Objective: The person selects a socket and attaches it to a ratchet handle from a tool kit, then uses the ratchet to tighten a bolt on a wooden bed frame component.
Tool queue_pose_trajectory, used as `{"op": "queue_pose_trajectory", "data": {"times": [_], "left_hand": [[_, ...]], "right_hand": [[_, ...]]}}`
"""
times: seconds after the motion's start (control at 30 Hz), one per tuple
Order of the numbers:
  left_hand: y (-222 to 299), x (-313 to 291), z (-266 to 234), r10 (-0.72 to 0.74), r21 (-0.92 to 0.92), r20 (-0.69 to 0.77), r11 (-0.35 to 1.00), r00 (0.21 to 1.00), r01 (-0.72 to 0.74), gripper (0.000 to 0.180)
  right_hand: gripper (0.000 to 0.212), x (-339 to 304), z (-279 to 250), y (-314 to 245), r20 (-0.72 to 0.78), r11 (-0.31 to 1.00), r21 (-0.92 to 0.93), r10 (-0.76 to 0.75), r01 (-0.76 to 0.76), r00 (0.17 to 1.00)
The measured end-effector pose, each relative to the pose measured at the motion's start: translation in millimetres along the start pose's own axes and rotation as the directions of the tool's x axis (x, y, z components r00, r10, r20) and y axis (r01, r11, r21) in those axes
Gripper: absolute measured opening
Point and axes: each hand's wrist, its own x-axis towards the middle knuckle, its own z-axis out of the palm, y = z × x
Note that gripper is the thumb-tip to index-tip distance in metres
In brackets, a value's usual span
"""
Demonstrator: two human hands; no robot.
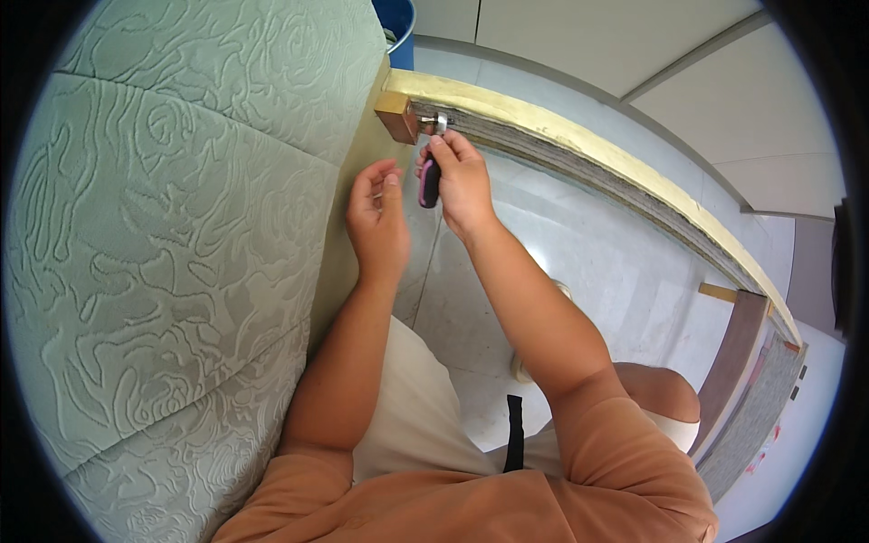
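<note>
My right hand (462, 181) is closed around a hand tool with a black and purple handle (429, 185). Just past its fingertips is a round silver metal piece (441, 123); whether it belongs to the tool cannot be told. That metal piece sits beside a brown wooden block (396, 119), at the end of a long padded rail (579, 136) with a yellow top edge and a grey inner side. Left of the tool, my left hand (377, 213) hangs with loosely curled fingers, thumb apart, holding nothing visible. The tool's far end is hidden by my fingers.
A pale green quilted mattress-like panel (190, 199) fills the left side. Behind it stands a blue bin (396, 27). Grey floor tiles (579, 235) lie below, with light cabinets (579, 41) beyond the rail. A brown board (733, 371) meets the rail's right end.
</note>
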Motion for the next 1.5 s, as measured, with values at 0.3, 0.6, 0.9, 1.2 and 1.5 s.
{"op": "queue_pose_trajectory", "data": {"times": [0.3, 0.6, 0.9, 1.2, 1.5], "left_hand": [[-2, 0, -2, -0.005, 0.003, -0.003, 1.0, 1.0, 0.005, 0.021], [1, 0, -3, 0.004, 0.002, -0.003, 1.0, 1.0, -0.004, 0.02], [-5, 1, -1, 0.002, -0.055, -0.011, 0.998, 1.0, -0.003, 0.019], [-16, 1, 0, -0.2, 0.33, 0.072, 0.929, 0.977, 0.166, 0.033], [4, -3, 4, -0.196, -0.103, 0.055, 0.974, 0.979, 0.2, 0.029]], "right_hand": [[0.026, 8, 16, -3, -0.055, 0.998, -0.055, 0.003, -0.006, 0.998], [0.024, 14, 12, 8, -0.035, 0.974, -0.213, -0.092, 0.082, 0.995], [0.025, 16, 10, 14, -0.078, 0.94, -0.332, -0.107, 0.075, 0.991], [0.03, 10, 9, 3, -0.037, 0.77, -0.623, -0.205, 0.138, 0.978], [0.04, 16, 16, -16, -0.016, 0.734, -0.677, -0.084, 0.051, 0.996]]}}
